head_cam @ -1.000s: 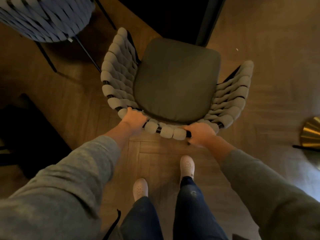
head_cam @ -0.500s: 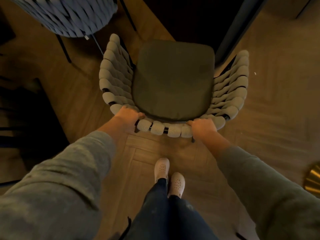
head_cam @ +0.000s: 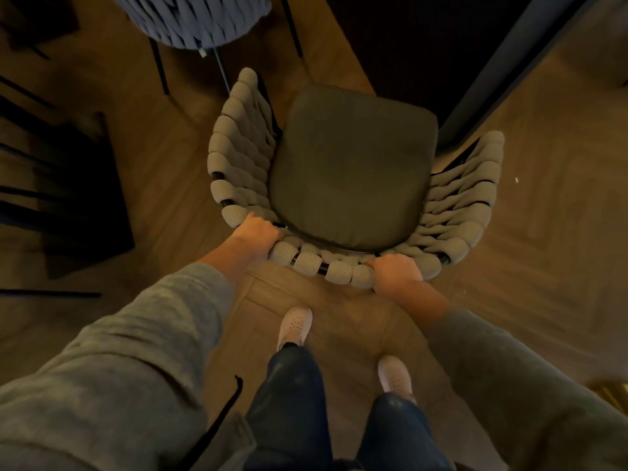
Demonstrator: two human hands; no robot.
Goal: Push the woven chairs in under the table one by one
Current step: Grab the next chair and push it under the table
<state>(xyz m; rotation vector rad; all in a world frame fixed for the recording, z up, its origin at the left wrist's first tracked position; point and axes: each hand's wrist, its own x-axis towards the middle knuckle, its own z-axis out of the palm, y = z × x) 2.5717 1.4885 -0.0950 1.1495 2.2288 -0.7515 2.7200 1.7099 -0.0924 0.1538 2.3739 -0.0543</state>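
Beside the dark table (head_cam: 424, 45), the woven chair (head_cam: 350, 164) is standing, seat front near the table's edge; left hand (head_cam: 256, 232) and right hand (head_cam: 397, 271) are both gripping its back rim.

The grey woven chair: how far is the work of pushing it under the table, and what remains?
Done: nothing is clearly finished; whether the blue woven chair is pushed in cannot be told. In hand: the left hand and the right hand grip the back rim of the grey woven chair, whose seat front just reaches the table edge. Left: push the seat under.
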